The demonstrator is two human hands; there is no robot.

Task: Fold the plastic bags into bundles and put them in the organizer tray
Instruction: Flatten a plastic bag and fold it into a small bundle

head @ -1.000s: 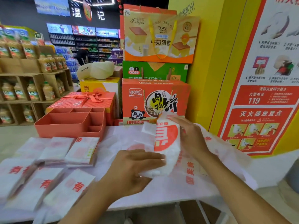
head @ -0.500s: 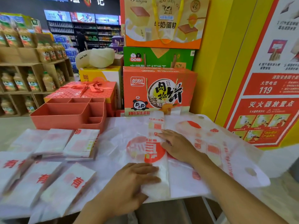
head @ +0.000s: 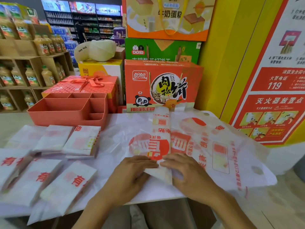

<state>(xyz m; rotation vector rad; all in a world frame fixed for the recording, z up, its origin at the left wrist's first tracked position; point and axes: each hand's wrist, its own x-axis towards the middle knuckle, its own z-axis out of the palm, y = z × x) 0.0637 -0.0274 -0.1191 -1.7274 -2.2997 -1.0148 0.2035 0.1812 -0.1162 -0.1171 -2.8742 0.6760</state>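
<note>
Head view: your left hand (head: 132, 176) and right hand (head: 186, 176) lie flat with straight fingers, pressing the near end of the plastic bag (head: 159, 142), fingertips almost meeting. The bag is folded into a long, narrow white strip with red print, running away from you mid-counter (head: 158, 194) over loose bags (head: 219, 154) spread rightward. Folded bundles (head: 66, 184) lie in two rows on the left. Beyond them stands the red organizer tray (head: 66, 109), well apart from the strip. An orange carton (head: 163, 85) stands behind the strip's far end.

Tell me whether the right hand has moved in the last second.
Yes. The right hand slid along the folded bag, away from the panda box, toward the person, beside the left hand.
</note>
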